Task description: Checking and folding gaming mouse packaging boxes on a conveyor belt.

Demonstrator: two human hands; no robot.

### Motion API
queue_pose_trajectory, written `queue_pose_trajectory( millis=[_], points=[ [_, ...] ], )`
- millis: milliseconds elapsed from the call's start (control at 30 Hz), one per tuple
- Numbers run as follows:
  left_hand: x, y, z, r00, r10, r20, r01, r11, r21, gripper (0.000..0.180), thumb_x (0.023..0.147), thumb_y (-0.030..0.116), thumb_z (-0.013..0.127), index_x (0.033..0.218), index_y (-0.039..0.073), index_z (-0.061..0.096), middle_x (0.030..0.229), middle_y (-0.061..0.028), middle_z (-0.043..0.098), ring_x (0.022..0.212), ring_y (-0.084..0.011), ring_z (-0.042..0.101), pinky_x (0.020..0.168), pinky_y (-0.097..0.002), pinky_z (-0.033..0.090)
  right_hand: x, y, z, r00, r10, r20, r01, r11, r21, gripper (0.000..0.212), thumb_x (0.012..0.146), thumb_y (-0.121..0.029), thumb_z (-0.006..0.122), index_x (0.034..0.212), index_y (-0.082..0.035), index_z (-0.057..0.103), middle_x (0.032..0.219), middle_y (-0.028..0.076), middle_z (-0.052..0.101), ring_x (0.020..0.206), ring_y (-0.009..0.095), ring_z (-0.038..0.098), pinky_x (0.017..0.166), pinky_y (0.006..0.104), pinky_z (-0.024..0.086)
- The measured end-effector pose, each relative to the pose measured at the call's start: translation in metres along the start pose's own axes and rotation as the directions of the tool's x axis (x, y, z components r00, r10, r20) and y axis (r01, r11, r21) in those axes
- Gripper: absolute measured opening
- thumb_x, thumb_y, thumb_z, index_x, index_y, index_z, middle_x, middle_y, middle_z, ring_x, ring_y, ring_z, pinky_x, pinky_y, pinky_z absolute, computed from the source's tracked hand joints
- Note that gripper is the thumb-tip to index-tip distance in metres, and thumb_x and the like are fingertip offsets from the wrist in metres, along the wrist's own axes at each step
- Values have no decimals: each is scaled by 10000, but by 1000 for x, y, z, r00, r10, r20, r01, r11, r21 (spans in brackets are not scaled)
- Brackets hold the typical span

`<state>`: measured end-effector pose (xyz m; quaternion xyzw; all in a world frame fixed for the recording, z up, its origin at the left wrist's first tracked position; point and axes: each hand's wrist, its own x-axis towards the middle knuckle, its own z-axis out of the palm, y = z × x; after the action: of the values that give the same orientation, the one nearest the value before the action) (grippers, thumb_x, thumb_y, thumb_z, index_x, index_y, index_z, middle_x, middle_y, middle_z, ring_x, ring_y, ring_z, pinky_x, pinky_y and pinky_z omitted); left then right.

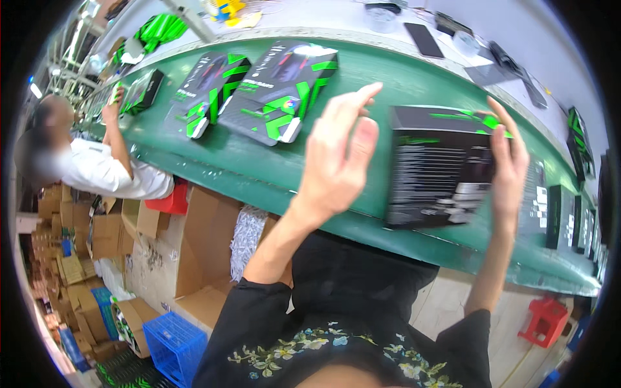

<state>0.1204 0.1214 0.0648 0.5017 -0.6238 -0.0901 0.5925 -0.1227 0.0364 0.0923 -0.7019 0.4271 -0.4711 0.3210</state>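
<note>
A black product box (440, 168) with green stripes is upright over the green work surface, its printed side facing me and slightly blurred. My right hand (509, 152) grips its right edge, thumb against the printed face and fingers at the upper corner. Left of the box, my left hand (337, 152) is open and apart from it, fingers stretched out and holding nothing. Beyond that hand lie two similar boxes, a nearer box (279, 94) and a second box (208, 92), side by side with their picture faces up.
On the right, several dark boxes (561, 216) stand along the green belt (362, 71). A co-worker in white (97, 165) reaches over another box (143, 92) at the far left. Behind the belt, a shelf holds a dark phone (424, 40). Cartons (207, 239) and a blue crate (173, 346) stand below.
</note>
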Motion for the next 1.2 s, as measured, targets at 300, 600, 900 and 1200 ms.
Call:
queue_pose_trajectory(
  millis=[300, 600, 900, 1200],
  points=[
    [17, -193, -157, 949, -300, -96, 212, 384, 899, 403, 939, 409, 535, 1156, 89, 650, 1398, -139, 484, 1311, -323, 410, 1050, -561, 271, 18, 16, 32, 975, -176, 137, 194, 972, -131, 380, 936, -259, 597, 1238, -29, 596, 1214, 137, 633, 1117, 234, 597, 962, 334, 450],
    [-29, -90, -105, 896, -427, 125, 297, 784, 546, 360, 904, 270, 663, 1145, 6, 623, 1116, -109, 630, 892, -225, 630, 826, -346, 464, 8, 40, 141, 890, -146, 432, 115, 989, 97, 305, 862, -38, 551, 1158, 36, 555, 1075, 227, 642, 941, 359, 635, 844, 410, 496],
    [-40, -54, -129, 728, -564, 390, 509, 825, 246, 127, 841, 41, 698, 947, -9, 649, 831, -48, 667, 767, -111, 610, 731, -263, 468, -4, 15, 88, 726, 164, 668, -179, 983, -47, 130, 797, -36, 647, 896, 43, 620, 794, 88, 627, 667, 129, 595, 597, 278, 495],
    [-55, -59, -117, 744, -581, 331, 542, 814, 210, 71, 860, 5, 657, 892, -1, 594, 783, -23, 618, 727, -98, 569, 689, -255, 437, -2, 25, 88, 631, 247, 735, -282, 956, -79, 100, 820, 32, 629, 839, 11, 533, 736, 20, 571, 643, 40, 531, 580, 204, 440]
  ],
)
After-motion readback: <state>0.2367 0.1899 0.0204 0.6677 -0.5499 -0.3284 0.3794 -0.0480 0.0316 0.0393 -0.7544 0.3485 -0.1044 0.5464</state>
